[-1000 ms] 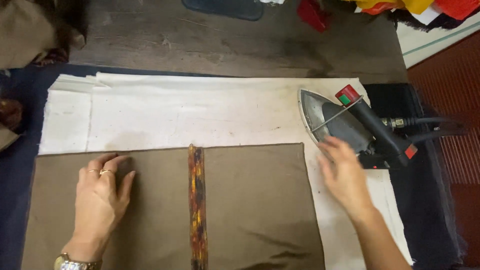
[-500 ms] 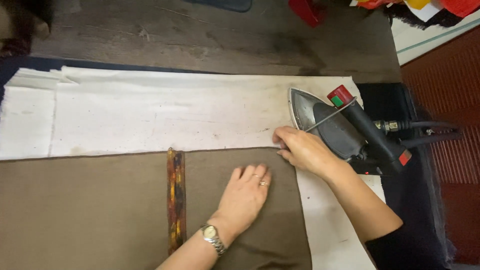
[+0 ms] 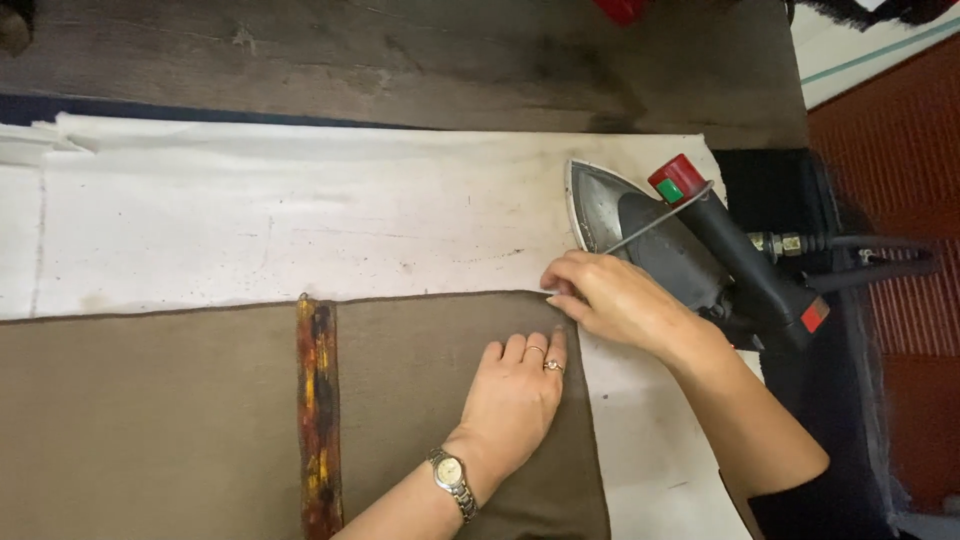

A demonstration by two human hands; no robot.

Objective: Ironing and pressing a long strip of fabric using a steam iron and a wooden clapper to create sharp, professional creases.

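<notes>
A brown cloth (image 3: 180, 420) lies flat on a white ironing sheet (image 3: 300, 220). A narrow patterned orange strip (image 3: 320, 420) runs down it. My left hand (image 3: 515, 395), with rings and a wristwatch, presses flat on the cloth close to its right edge. My right hand (image 3: 610, 300) pinches the cloth's upper right corner with its fingertips. A steam iron (image 3: 680, 245) with a black handle and a red and green knob rests just right of that hand.
A dark wooden tabletop (image 3: 400, 60) lies beyond the sheet. The iron's hose (image 3: 860, 255) trails right over a dark pad (image 3: 790, 190). Red-brown floor (image 3: 900, 150) shows at the right.
My left hand crossed from the left part of the cloth to its right edge. My right hand came off the iron side and took the cloth's corner. The view shifted left.
</notes>
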